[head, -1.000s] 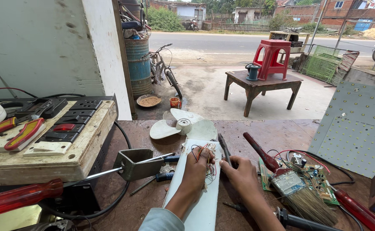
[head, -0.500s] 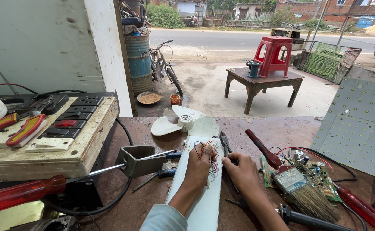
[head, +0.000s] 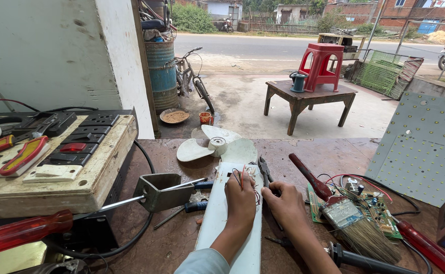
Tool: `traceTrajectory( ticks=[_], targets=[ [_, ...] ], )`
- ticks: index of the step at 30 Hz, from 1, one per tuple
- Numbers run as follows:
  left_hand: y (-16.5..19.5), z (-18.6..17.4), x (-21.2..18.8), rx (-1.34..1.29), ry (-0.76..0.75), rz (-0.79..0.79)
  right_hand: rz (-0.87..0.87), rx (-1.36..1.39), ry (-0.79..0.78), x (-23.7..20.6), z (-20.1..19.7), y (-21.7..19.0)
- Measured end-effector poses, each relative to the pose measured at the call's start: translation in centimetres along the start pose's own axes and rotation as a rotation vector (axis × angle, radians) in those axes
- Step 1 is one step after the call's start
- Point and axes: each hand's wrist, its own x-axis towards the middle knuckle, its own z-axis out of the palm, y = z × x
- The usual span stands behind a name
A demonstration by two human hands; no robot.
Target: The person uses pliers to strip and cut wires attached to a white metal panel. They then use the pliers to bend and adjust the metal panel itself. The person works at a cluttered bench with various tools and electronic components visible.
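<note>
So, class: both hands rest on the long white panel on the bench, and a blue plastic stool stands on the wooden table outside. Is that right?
Not quite: the plastic stool is red, not blue, as the head view shows. The rest holds: left hand and right hand rest on the long white panel, and the stool stands on the wooden table outside.

A worn brown bench (head: 334, 152) carries a long white panel (head: 217, 218), a white fan blade (head: 202, 147), a paintbrush (head: 344, 213), a green circuit board (head: 384, 208), pliers (head: 265, 172) and a switchboard box (head: 55, 167).

two hands (head: 240, 195), one fan blade (head: 217, 144), one paintbrush (head: 344, 213), one stool (head: 321, 58), one bicycle (head: 194, 81)
</note>
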Motion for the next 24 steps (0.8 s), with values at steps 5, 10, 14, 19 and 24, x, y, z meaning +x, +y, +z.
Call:
traceTrajectory(
  ticks=[5, 10, 14, 19, 24],
  targets=[
    [-0.3, -0.1, 0.1, 0.001, 0.018, -0.038, -0.009, 0.013, 0.002, -0.1, 0.1, 0.0],
    [-0.3, -0.3, 0.1, -0.063, 0.011, -0.096, -0.019, 0.013, 0.014, -0.1, 0.2, 0.0],
    [-0.1, -0.5, 0.1, -0.143, -0.006, -0.127, 0.026, 0.015, -0.02, 0.1, 0.3, -0.1],
    [0.4, -0.8, 0.0, -0.175, -0.013, -0.156, 0.032, -0.004, -0.028, 0.0, 0.2, -0.5],
    [0.6, -1.1, 0.6, -0.609, 0.194, -0.331, 0.106, -0.056, -0.033, -0.3, -0.7, -1.1]
  ],
)
